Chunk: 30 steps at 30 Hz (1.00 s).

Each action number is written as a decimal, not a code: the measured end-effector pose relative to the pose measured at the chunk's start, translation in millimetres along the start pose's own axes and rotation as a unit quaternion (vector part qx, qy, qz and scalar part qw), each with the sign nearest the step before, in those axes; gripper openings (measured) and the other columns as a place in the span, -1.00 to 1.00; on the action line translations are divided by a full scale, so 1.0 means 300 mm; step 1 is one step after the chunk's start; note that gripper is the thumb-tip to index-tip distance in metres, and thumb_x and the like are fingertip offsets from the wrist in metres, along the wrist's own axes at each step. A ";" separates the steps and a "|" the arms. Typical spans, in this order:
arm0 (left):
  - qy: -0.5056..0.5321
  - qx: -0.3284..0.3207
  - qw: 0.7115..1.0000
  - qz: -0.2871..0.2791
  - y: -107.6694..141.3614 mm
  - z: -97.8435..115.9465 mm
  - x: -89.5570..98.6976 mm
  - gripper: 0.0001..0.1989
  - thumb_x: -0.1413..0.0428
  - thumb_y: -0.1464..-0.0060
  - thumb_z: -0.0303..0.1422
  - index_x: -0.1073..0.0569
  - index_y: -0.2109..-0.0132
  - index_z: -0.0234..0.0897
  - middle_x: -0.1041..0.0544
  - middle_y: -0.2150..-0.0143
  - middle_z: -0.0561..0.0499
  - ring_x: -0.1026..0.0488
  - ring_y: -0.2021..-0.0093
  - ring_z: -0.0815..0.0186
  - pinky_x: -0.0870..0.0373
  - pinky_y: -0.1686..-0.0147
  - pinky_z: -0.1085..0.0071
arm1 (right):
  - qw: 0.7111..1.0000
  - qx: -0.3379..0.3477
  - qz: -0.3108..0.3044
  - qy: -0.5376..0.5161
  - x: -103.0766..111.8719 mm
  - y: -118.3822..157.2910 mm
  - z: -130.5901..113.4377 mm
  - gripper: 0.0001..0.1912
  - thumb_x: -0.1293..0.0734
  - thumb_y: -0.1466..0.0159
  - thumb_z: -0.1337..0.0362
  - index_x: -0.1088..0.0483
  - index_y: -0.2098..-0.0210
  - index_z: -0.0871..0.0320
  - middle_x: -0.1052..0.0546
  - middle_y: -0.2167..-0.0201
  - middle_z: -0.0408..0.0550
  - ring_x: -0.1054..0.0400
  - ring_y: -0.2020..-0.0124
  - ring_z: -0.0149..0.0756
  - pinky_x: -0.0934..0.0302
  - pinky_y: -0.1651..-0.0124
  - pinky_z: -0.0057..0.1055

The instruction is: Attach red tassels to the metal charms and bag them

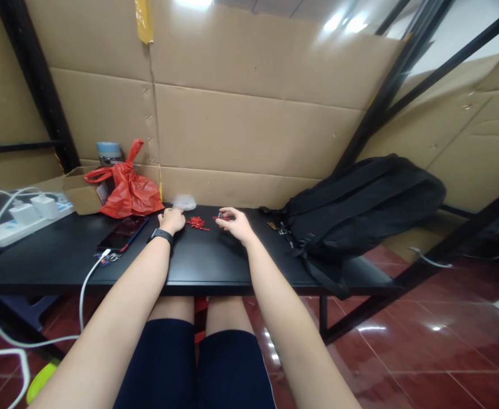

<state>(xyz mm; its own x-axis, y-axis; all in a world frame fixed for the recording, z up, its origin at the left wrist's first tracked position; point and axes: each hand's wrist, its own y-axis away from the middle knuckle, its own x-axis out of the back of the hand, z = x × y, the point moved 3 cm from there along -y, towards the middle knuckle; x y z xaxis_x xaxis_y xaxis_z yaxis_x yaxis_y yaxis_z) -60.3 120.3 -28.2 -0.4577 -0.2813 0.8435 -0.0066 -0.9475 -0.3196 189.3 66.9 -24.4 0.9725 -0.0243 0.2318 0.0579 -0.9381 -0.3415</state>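
Observation:
A small pile of red pieces (pixel 197 222) lies on the black table (pixel 207 267). Just left of the pile is my left hand (pixel 172 220), low over the tabletop, its fingers partly hidden and blurred. Behind it sits a clear plastic bag (pixel 184 202). To the right of the pile, my right hand (pixel 236 225) is closed in a pinch on a small red piece (pixel 216 217); something small and shiny also shows between the fingertips, too small to make out.
A red plastic bag (pixel 132 190), a cardboard box (pixel 81 193) and a phone (pixel 124 233) with a white cable are on the left. Further left lies a power strip (pixel 8 232). A black backpack (pixel 360 210) leans at the right. Cardboard panels (pixel 241 130) stand behind.

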 end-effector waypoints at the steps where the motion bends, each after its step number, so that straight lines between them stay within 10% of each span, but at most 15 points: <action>1: -0.002 -0.005 1.000 0.014 0.007 0.013 0.018 -0.63 -0.06 -0.11 -0.39 -0.59 -0.03 -0.14 -0.54 -0.17 -0.22 -0.31 -0.27 -0.14 -0.21 -0.17 -0.16 | 1.000 0.000 0.003 -0.002 0.001 0.000 0.000 -0.42 -0.51 0.02 0.03 -0.46 0.05 0.12 -0.45 0.17 -0.09 -0.41 0.40 -0.39 -0.34 0.37 -0.41; 8: 0.072 -0.135 0.963 0.220 0.076 0.125 0.219 -0.73 -0.03 -0.25 -0.40 -0.54 -0.02 -0.19 -0.58 -0.09 -0.12 -0.50 -0.09 0.14 -0.31 -0.10 0.23 | 1.000 0.012 0.019 0.021 0.008 -0.010 0.007 -0.44 -0.51 0.00 0.03 -0.47 0.05 0.12 -0.46 0.19 -0.08 -0.43 0.33 -0.32 -0.39 0.31 -0.36; 25: -0.123 -0.278 0.942 0.139 0.494 0.094 0.288 -0.81 0.02 -0.26 -0.40 -0.49 0.24 -0.21 -0.59 0.21 -0.09 -0.50 0.15 0.13 -0.33 0.12 0.22 | 0.995 0.066 0.016 0.074 0.001 -0.001 -0.037 -0.53 -0.49 -0.04 0.15 -0.50 0.05 0.11 -0.51 0.15 -0.05 -0.42 0.38 -0.36 -0.38 0.17 -0.32; 30: -0.067 -0.277 0.958 -0.006 0.569 0.086 0.252 -0.90 -0.05 -0.19 -0.37 -0.46 0.25 -0.18 -0.59 0.16 -0.01 -0.51 0.14 0.19 -0.33 0.12 0.29 | 0.993 0.082 0.021 0.085 -0.012 0.017 -0.067 -0.58 -0.48 -0.04 0.23 -0.50 0.08 0.12 -0.50 0.13 -0.04 -0.41 0.41 -0.39 -0.39 0.20 -0.34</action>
<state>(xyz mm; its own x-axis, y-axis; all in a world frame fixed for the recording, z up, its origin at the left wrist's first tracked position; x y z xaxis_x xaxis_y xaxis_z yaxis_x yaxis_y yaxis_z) -73.2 -66.6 -7.9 -0.3366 -0.3237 0.8842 -0.4991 -0.7349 -0.4591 181.5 55.1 -8.5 0.9238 -0.1330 0.3591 0.0672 -0.8668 -0.4940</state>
